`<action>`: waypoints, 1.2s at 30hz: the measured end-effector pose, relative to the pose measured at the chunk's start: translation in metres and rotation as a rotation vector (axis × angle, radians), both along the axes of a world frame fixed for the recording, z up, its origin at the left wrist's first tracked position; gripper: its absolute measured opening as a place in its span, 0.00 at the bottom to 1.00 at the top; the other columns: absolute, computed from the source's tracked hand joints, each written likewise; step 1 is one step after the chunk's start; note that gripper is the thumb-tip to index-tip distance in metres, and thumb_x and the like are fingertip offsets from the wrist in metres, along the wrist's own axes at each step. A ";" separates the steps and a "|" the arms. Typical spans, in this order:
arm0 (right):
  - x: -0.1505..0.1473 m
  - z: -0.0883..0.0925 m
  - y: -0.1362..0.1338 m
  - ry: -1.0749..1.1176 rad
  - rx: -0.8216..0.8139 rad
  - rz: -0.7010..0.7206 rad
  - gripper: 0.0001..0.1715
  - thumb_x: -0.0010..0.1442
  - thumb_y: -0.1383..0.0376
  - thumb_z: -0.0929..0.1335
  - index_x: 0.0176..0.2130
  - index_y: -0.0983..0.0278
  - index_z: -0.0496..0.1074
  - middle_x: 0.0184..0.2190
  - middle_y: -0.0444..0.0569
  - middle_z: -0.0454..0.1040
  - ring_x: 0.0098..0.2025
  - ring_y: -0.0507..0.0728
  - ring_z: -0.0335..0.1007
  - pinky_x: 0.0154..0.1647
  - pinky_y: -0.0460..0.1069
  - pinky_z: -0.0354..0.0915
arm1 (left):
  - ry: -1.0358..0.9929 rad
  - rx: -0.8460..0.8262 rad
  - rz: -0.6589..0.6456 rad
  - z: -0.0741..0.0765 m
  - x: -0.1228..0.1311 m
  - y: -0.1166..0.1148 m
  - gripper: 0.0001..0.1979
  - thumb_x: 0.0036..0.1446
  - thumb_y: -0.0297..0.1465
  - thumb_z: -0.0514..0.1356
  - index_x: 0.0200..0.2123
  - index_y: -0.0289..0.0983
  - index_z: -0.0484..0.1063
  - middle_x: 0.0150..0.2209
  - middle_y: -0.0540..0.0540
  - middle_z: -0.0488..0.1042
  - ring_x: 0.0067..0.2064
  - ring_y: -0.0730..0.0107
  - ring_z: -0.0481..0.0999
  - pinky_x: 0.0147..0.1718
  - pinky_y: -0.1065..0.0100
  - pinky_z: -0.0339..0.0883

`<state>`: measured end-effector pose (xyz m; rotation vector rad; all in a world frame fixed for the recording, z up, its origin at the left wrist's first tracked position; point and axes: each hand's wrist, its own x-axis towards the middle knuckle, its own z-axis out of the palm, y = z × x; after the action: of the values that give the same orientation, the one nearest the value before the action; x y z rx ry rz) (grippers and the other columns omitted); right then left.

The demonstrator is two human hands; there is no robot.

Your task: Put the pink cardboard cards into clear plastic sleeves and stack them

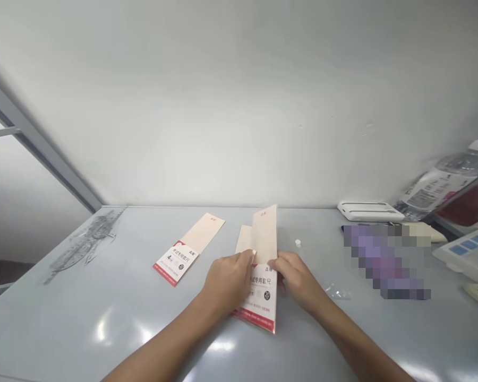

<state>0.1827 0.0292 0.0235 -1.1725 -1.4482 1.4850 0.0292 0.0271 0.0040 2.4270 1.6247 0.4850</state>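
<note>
Over the middle of the table, a cream, white and red ruler-set packet [265, 300] is held tilted up. My left hand [226, 281] grips its left side, the thumb pressed on the front, while my right hand [297, 277] pinches the right edge. Another cream card piece [244, 236] shows behind it on the left; whether the two are joined I cannot tell. To the left, a similar ruler-set packet [189, 249] lies flat on the table. Transparent rulers [90, 239] with dark markings lie farther left.
Small white round bit [298, 242] and crumpled clear plastic [338, 292] lie right of my hands on the grey table [143, 329]. Beyond are a white device [369, 210], a blurred purple item [382, 260], a clear bottle [442, 185] and a blue-patched white case [472, 249]. A wall stands behind.
</note>
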 end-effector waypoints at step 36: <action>-0.007 -0.029 -0.004 -0.018 0.107 -0.061 0.09 0.52 0.67 0.57 0.21 0.62 0.55 0.19 0.42 0.56 0.23 0.51 0.52 0.22 0.46 0.50 | -0.058 -0.046 0.055 0.002 -0.001 0.005 0.15 0.59 0.30 0.40 0.29 0.39 0.64 0.29 0.48 0.70 0.30 0.71 0.66 0.25 0.72 0.54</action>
<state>0.1754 0.0253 -0.0057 -1.1565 -1.4726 1.3423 0.0278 0.0322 0.0064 2.3195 1.6635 0.5157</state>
